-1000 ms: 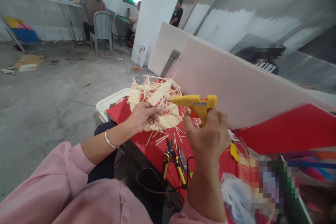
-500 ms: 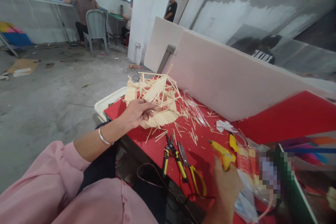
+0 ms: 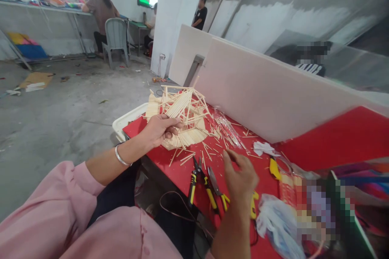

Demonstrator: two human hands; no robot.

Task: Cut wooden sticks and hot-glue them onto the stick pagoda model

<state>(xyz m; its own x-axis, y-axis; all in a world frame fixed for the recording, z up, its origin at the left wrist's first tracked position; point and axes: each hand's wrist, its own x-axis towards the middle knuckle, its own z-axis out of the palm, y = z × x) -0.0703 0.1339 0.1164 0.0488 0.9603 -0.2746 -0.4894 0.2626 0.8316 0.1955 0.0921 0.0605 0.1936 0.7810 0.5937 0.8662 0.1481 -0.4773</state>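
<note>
My left hand (image 3: 164, 129) is closed in a pinch at the near edge of a structure of thin wooden sticks (image 3: 182, 107), which has a slatted sloping panel and an open frame. The fingers hide the spot they grip. Over the red tabletop (image 3: 179, 176), right of the loose sticks (image 3: 209, 149), is my right hand (image 3: 240, 174). Its fingers are curled in, and nothing shows in them. A yellow glue gun (image 3: 254, 205) lies partly hidden behind that wrist. Black-and-yellow cutters (image 3: 199, 182) and yellow-handled scissors (image 3: 215, 182) lie between my hands.
A clear plastic wrapper with sticks (image 3: 227, 127) lies behind the loose pieces. White boards (image 3: 243, 85) stand along the table's far side. A plastic bag (image 3: 278, 222) and a green board (image 3: 349, 210) are at the right. Several people are in the room beyond.
My right hand has let go of the glue gun, which now lies on the table, and has moved up and left toward the loose sticks. My left hand keeps its grip.
</note>
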